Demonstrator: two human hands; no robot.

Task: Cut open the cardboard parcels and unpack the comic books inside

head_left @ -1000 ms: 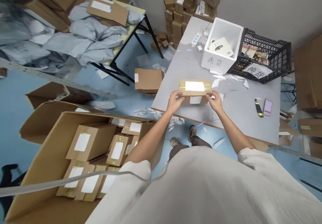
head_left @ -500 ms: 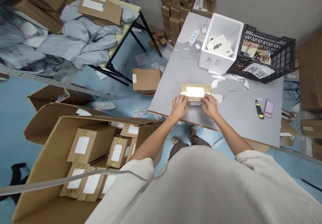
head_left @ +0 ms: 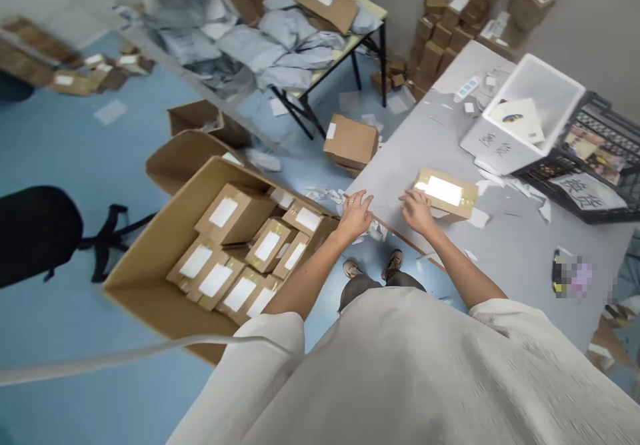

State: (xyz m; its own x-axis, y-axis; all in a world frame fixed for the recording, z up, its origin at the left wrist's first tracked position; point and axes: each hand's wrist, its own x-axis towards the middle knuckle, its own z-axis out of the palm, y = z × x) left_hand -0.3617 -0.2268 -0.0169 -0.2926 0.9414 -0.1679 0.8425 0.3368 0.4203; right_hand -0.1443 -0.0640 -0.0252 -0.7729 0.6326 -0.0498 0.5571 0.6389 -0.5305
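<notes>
The box (head_left: 447,195) sits on the table (head_left: 515,258), right of frame centre. The right hand (head_left: 417,213), fingers loosely spread, overlaps its left end, contact unclear; mid-frame, the left hand's (head_left: 355,218) fingers are parted.

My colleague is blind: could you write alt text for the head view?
A person's right hand is at one end of a taped, labelled cardboard box on a grey table; the left hand hangs open near the table's edge. Left: a large open carton of labelled boxes; right: a white foam box and black plastic crate.
</notes>
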